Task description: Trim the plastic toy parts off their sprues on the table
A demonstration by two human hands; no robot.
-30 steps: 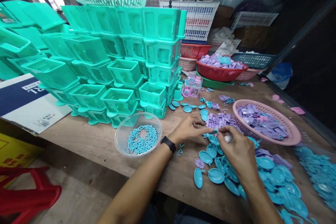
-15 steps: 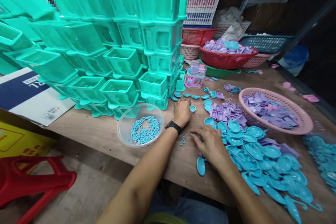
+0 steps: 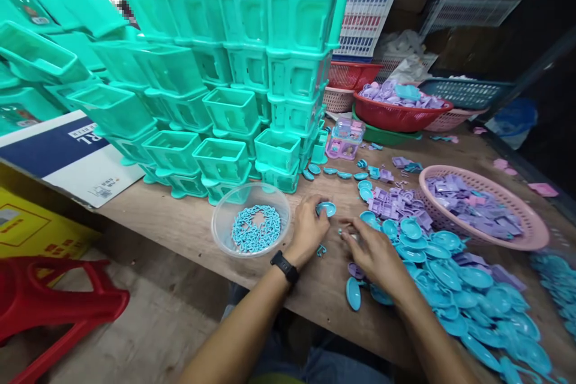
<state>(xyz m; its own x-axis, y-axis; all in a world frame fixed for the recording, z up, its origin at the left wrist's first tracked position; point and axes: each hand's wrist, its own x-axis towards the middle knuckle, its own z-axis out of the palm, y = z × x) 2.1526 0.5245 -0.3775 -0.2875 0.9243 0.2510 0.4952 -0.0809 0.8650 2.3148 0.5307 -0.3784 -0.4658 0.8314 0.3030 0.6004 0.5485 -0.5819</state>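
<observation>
My left hand (image 3: 308, 227), with a dark watch on its wrist, is closed on a small blue oval plastic dish (image 3: 327, 209) just above the wooden table (image 3: 189, 231). To its right my right hand (image 3: 372, 250) has thumb and fingers pinched together, with a tiny blue hook (image 3: 341, 231) showing at the tips. A small loose blue hook (image 3: 321, 250) lies between the hands. Left of my left hand, a clear round tub (image 3: 218, 231) contains many small blue hooks (image 3: 256, 228). A single blue oval piece (image 3: 353, 294) rests below my right hand.
Stacked green plastic boxes (image 3: 225, 159) stand behind the tub. On the right spreads a pile of blue oval pieces (image 3: 468, 300), beside purple parts (image 3: 400, 207) and a pink basket (image 3: 535, 231). A red basket (image 3: 400, 114) sits farther back. A red stool (image 3: 58, 297) stands at left.
My left hand has drawn back toward me with a blue oval dish in its fingers. My right hand has closed its fingertips on a tiny blue hook. The view has shifted slightly.
</observation>
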